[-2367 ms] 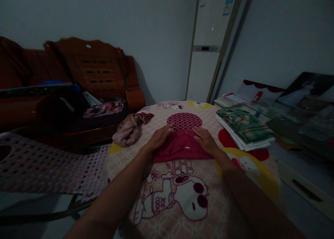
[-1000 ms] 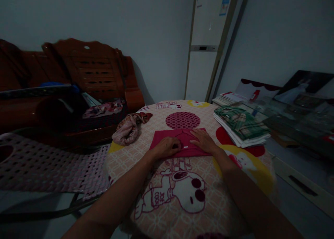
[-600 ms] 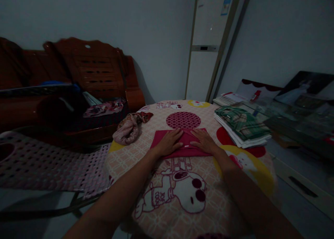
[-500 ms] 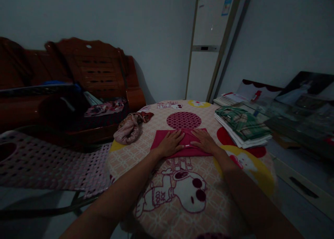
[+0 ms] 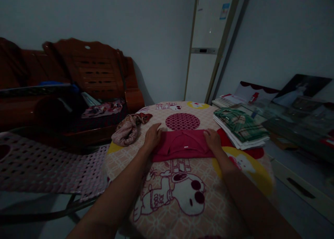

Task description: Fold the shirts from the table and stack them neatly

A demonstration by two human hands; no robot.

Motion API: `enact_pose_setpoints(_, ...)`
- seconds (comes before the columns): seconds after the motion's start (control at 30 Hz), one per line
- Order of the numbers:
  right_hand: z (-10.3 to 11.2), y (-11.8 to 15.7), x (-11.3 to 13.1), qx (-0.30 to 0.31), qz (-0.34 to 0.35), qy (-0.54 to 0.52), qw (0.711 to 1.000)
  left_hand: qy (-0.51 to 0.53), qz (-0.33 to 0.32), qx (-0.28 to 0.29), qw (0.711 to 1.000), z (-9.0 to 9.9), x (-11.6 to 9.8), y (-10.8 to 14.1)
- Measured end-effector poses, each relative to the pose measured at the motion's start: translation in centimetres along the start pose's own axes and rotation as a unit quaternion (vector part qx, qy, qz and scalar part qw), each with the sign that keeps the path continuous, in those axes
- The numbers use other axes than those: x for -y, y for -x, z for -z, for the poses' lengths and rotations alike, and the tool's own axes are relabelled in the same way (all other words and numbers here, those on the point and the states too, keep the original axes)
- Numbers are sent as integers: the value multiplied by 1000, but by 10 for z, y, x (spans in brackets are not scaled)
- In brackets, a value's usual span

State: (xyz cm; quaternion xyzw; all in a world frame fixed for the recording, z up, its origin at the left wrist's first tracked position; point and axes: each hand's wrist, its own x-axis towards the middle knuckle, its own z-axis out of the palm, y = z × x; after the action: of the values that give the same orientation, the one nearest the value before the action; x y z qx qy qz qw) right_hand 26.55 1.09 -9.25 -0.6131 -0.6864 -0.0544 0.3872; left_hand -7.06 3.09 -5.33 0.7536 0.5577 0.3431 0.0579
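A dark pink garment [image 5: 180, 141], folded into a flat rectangle with its neckline and a small white label facing up, lies on the round table. At its left end is my left hand [image 5: 152, 138], turned on its side, with fingers stretched forward and slightly apart. My right hand [image 5: 213, 140] rests at the opposite end, its loosely bent fingertips touching the top right edge of the cloth. Both hands partly hide the garment's short sides.
Beside the right hand sits a stack of folded clothes [image 5: 240, 125], green plaid on top. A crumpled scarf-like cloth [image 5: 126, 131] lies at the table's left. The patterned tablecloth [image 5: 167, 197] covers the table. A woven chair [image 5: 78, 169] and wooden sofa [image 5: 99, 71] stand left; a glass-topped cabinet [image 5: 287, 117] stands right.
My hands have moved apart, from lying flat on the middle of the garment to its left and right ends. The neckline and label are now uncovered.
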Motion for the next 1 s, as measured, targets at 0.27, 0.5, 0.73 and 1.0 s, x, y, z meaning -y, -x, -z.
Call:
enact_pose_setpoints(0.27,0,0,-5,43,-76,85,993,-129,82,91,984,10,20,-8)
enact_pose_setpoints(0.5,-3,-2,-14,51,-61,34,996,-92,102,149,979,22,24,-9)
enact_pose_setpoints(0.73,-3,-3,-16,49,-89,-63,993,-105,136,180,968,24,17,-13)
enact_pose_setpoints(1.0,11,-4,7,28,-105,-111,988,-44,161,125,978,21,16,-6)
